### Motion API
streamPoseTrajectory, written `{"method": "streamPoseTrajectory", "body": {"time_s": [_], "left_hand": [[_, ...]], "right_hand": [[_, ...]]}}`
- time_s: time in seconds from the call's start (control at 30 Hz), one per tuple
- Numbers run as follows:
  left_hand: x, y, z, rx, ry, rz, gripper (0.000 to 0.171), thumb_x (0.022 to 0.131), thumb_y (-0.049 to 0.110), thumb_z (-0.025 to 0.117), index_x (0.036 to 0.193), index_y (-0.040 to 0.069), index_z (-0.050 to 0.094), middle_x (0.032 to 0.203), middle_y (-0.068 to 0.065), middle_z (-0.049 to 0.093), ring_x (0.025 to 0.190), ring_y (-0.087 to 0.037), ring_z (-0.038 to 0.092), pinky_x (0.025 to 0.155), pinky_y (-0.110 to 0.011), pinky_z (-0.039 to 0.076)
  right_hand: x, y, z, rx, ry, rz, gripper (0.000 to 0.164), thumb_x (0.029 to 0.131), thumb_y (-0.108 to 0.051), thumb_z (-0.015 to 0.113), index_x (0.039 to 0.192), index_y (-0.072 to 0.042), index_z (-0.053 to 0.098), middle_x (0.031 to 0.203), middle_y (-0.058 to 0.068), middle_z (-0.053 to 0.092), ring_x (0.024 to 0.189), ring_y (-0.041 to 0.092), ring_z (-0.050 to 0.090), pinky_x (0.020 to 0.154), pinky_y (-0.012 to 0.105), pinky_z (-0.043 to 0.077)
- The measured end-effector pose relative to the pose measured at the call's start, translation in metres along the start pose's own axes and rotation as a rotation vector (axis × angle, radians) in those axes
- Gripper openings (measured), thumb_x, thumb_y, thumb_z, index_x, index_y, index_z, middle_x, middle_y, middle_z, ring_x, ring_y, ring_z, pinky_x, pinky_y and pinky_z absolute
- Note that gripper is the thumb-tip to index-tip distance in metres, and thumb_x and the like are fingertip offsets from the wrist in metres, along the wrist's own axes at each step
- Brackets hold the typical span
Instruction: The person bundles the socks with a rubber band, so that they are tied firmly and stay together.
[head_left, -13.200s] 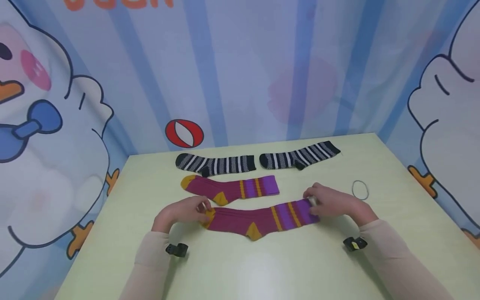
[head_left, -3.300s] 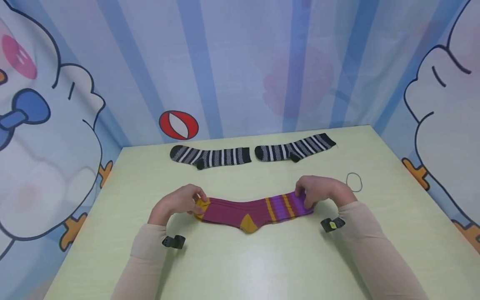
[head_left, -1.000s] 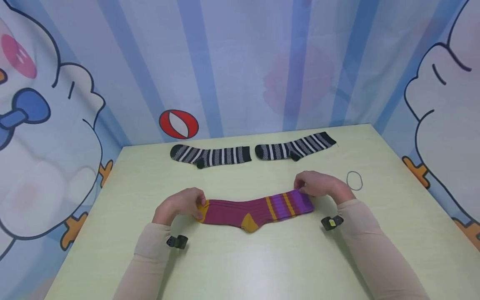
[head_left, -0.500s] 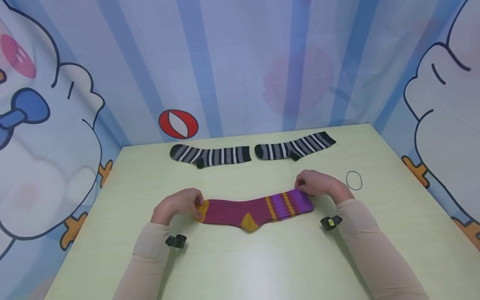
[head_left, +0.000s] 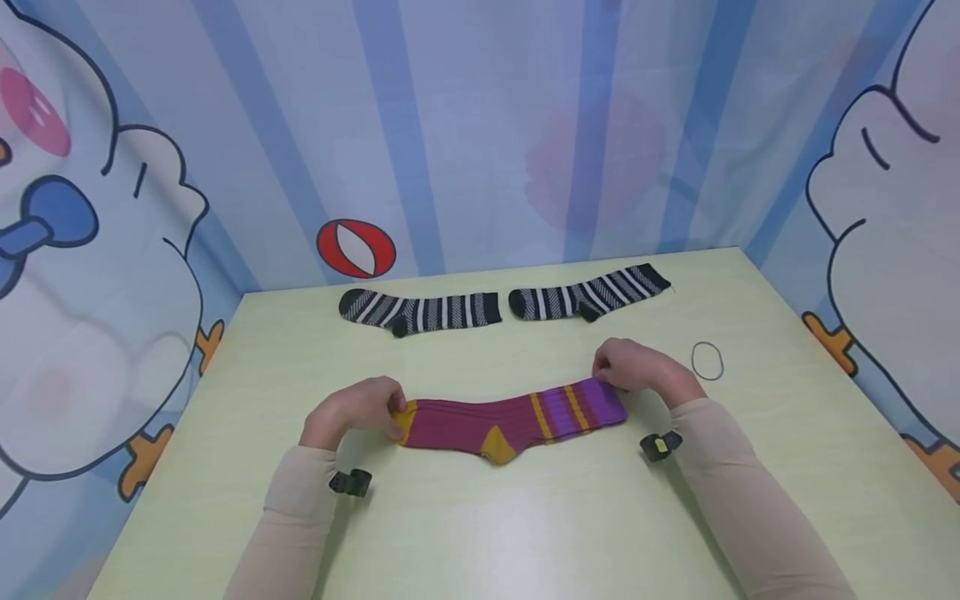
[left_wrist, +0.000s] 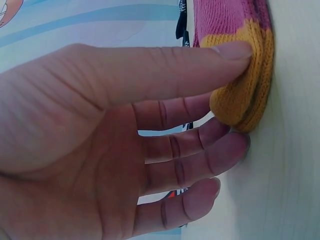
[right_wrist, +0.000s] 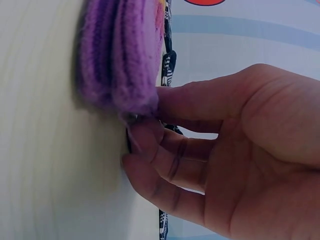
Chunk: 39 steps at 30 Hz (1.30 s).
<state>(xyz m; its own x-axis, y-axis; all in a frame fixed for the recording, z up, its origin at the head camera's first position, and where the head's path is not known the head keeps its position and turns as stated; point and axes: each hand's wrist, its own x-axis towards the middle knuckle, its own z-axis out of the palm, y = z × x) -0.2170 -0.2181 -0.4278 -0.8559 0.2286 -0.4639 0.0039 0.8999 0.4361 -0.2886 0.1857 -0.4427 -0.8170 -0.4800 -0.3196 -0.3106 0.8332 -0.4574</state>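
Two maroon socks (head_left: 465, 425) with yellow toes and heels and purple striped cuffs lie stacked flat on the table, one right over the other. My left hand (head_left: 365, 408) is at the toe end; in the left wrist view its thumb lies on the yellow toe (left_wrist: 232, 102) and the fingers curl in at the toe's edge. At the other end, my right hand (head_left: 630, 365) pinches the far corner of the cuff between thumb and fingertips. The right wrist view shows the purple cuff (right_wrist: 135, 55) edge-on, in two thick layers.
Behind, a black-and-white striped sock (head_left: 450, 312) and its match (head_left: 592, 293) lie side by side near the table's back edge. A thin dark loop (head_left: 707, 361) lies right of my right hand. A printed curtain (head_left: 480, 150) encloses the table (head_left: 480, 533).
Earlier the two maroon socks lay apart, one behind the other; now they are stacked. Over the last second my right hand has shifted only slightly and the socks stay in place.
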Motion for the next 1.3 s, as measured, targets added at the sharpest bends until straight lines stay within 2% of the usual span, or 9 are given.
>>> {"method": "streamPoseTrajectory", "body": {"time_s": [0.27,0.5,0.87,1.1,1.3], "left_hand": [[-0.001,-0.001,0.0,0.015,-0.007,0.006,0.029,0.078,0.006,0.082,0.101,0.007,0.062,0.098,-0.005,0.06,0.091,-0.023,0.053,0.084,-0.041,0.046],[-0.002,0.0,-0.002,0.045,-0.017,0.044,0.035,0.075,0.002,0.083,0.103,0.005,0.063,0.098,-0.004,0.061,0.091,-0.023,0.054,0.088,-0.042,0.047],[-0.005,0.003,-0.004,0.08,-0.005,0.06,0.033,0.076,0.004,0.083,0.103,0.005,0.064,0.096,-0.004,0.062,0.089,-0.022,0.054,0.087,-0.041,0.048],[-0.006,0.004,-0.005,0.085,0.001,0.065,0.032,0.076,0.004,0.083,0.103,0.004,0.065,0.096,-0.003,0.062,0.089,-0.022,0.055,0.087,-0.041,0.048],[-0.01,0.004,-0.007,0.079,0.001,0.071,0.033,0.077,0.008,0.083,0.105,0.007,0.065,0.1,-0.004,0.063,0.091,-0.022,0.055,0.087,-0.043,0.048]], "right_hand": [[-0.001,-0.002,0.0,-0.001,0.001,0.003,0.016,0.098,-0.006,0.055,0.095,-0.001,0.07,0.081,0.005,0.063,0.069,0.016,0.055,0.061,0.029,0.047],[-0.004,-0.005,-0.002,-0.011,-0.007,0.02,0.017,0.099,-0.008,0.055,0.096,-0.001,0.07,0.082,0.005,0.063,0.071,0.017,0.056,0.062,0.029,0.046],[-0.004,-0.004,-0.003,-0.007,-0.006,0.015,0.016,0.099,-0.009,0.055,0.096,-0.002,0.069,0.083,0.005,0.062,0.072,0.017,0.055,0.063,0.03,0.046],[-0.004,-0.002,-0.004,0.019,-0.009,0.009,0.015,0.1,-0.009,0.055,0.099,-0.003,0.068,0.087,0.005,0.062,0.076,0.018,0.056,0.066,0.031,0.047],[-0.008,0.001,-0.005,0.023,-0.006,-0.018,0.021,0.098,-0.006,0.049,0.106,-0.001,0.068,0.092,0.007,0.063,0.077,0.018,0.056,0.066,0.032,0.048]]}}
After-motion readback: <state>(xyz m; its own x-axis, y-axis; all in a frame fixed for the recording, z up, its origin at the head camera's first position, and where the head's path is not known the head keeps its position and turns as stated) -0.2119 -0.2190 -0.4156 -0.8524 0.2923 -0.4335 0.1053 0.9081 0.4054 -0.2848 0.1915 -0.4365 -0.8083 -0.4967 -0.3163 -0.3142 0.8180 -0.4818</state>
